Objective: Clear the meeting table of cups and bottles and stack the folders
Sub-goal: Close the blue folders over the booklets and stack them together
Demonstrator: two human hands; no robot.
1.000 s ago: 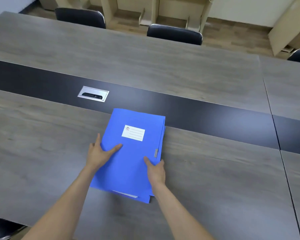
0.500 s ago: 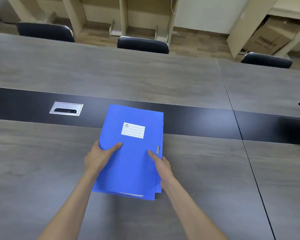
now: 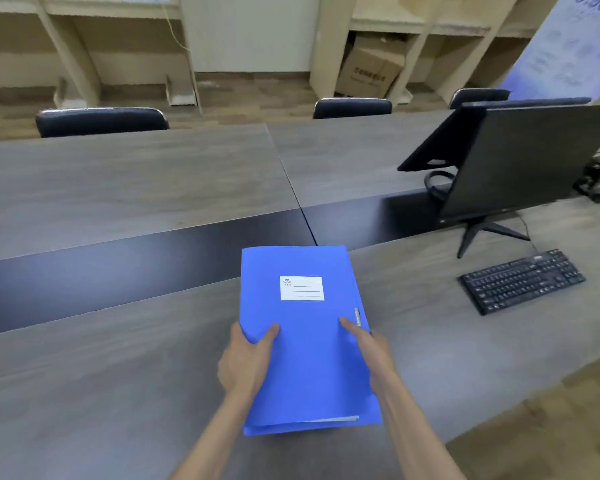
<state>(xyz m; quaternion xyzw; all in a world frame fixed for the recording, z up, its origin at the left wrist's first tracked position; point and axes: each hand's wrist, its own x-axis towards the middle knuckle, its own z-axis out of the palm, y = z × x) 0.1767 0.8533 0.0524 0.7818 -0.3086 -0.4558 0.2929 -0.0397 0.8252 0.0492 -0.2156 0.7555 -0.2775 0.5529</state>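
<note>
A stack of blue folders [image 3: 309, 341] with a white label on the top cover is held over the grey wooden meeting table [image 3: 118, 358]. My left hand [image 3: 246, 362] grips the stack's left edge, thumb on top. My right hand [image 3: 371, 348] grips the right edge near a small metal clip, thumb on the cover. White paper edges show at the stack's near end. No cups or bottles are in view.
A black monitor [image 3: 520, 161] on a stand and a black keyboard [image 3: 522, 280] sit at the right. A dark strip [image 3: 136, 261] runs along the table's middle. Black chairs [image 3: 101, 121] line the far side; a cardboard box [image 3: 371, 65] sits under shelving.
The view has swung to the right, bringing the monitor and keyboard into sight. Both hands have carried the folder stack rightward with it and now grip its edges more firmly.
</note>
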